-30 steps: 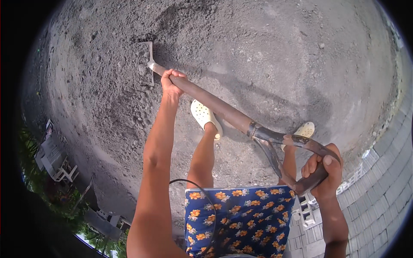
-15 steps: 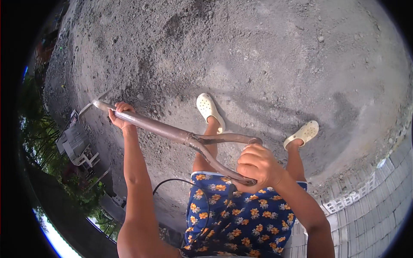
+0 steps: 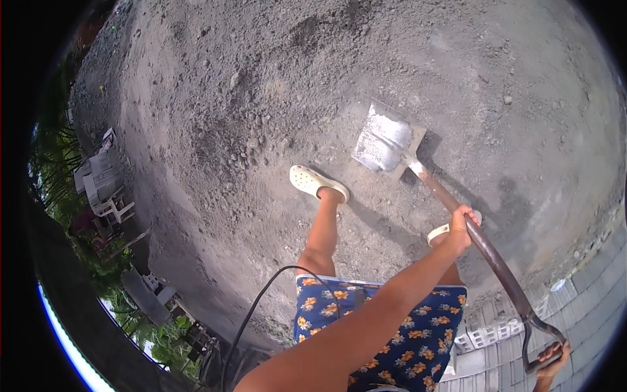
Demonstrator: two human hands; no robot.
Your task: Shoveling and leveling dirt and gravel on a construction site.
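Observation:
A shovel [image 3: 499,266] slants across the view, its worn silver blade [image 3: 385,140] low over the grey gravel in front of my feet. Whether the blade touches the ground I cannot tell. My left hand [image 3: 462,228] is wrapped round the brown shaft partway down, with the arm crossing in front of my body. At the lower right, my right hand [image 3: 554,359] grips the crossbar of the forked handle. No load shows clearly on the blade, which glares in the sun.
Loose grey gravel [image 3: 274,85] and small stones cover the ground. My cream clogs [image 3: 319,181] stand apart, the right one partly behind my left hand. A block wall [image 3: 588,294] curves along the lower right. White plastic chairs [image 3: 114,206] and plants lie far left. A black cable [image 3: 251,307] hangs near my waist.
The shovel has swung from the left over to the right, bringing its blade into view ahead of my feet. Both hands keep their grip; my right hand moved down and right.

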